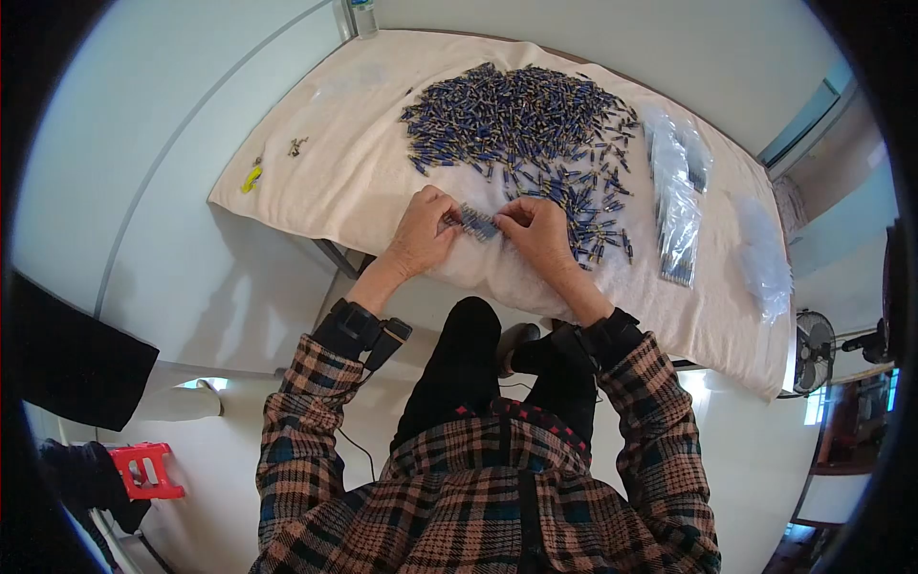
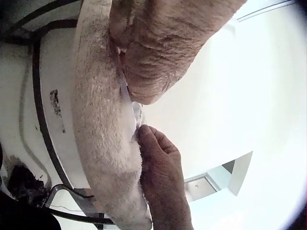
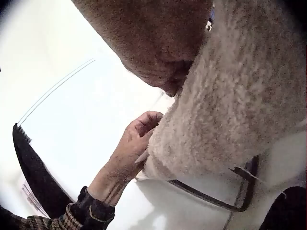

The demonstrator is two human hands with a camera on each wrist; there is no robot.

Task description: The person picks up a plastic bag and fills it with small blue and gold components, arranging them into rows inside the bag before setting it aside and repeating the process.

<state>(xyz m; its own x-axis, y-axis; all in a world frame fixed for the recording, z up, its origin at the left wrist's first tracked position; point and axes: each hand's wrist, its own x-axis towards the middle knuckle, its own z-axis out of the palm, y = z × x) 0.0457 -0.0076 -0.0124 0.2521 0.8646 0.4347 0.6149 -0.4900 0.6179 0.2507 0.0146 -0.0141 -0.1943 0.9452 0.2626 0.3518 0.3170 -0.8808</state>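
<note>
In the head view a small clear plastic packet [image 1: 477, 223] with a row of slender grey-blue pieces in it is held low over the near part of the table. My left hand [image 1: 424, 230] pinches its left end between thumb and fingers. At the right end, the thumb and fingertips of my right hand [image 1: 540, 234] grip the packet's edge. Just beyond lies a big heap of small dark blue pieces with gold-coloured ends [image 1: 512, 110], which spreads down past the right hand. Both wrist views show the hands close together at the cloth, the packet mostly hidden.
A cream towel-like cloth [image 1: 354, 172] covers the table. Filled clear packets [image 1: 677, 215] lie to the right, beside empty-looking plastic bags [image 1: 762, 253]. A yellow object [image 1: 251, 179] and a few small gold bits [image 1: 298, 146] sit at the left. A fan [image 1: 813, 352] stands off the right edge.
</note>
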